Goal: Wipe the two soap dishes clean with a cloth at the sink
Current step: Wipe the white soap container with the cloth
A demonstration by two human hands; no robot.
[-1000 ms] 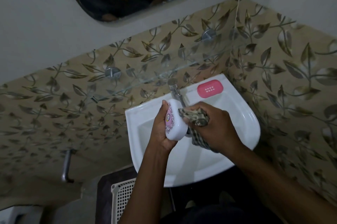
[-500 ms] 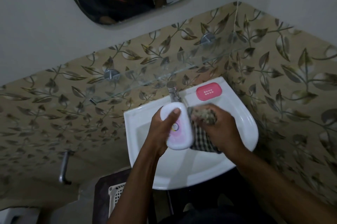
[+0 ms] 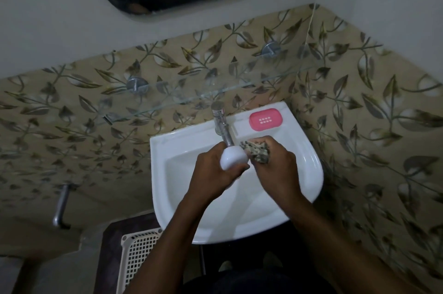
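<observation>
Over the white sink (image 3: pixel 309 169), my left hand (image 3: pixel 213 178) grips a white soap dish (image 3: pixel 233 158), its rounded end pointing up toward the tap. My right hand (image 3: pixel 278 171) holds a bunched checked cloth (image 3: pixel 257 151) pressed against the dish's right side. A pink soap dish (image 3: pixel 265 119) lies on the sink's back right ledge, apart from both hands. The lower part of the white dish is hidden by my fingers.
A chrome tap (image 3: pixel 223 126) stands at the sink's back, just above the held dish. A glass shelf (image 3: pixel 191 99) runs along the leaf-patterned tiles. A white lattice basket (image 3: pixel 136 257) sits below left of the sink. A metal pipe (image 3: pixel 60 207) juts out at the left.
My left hand has turned the white dish so its printed face no longer shows and only its plain end is seen. The cloth in my right hand stays against the dish.
</observation>
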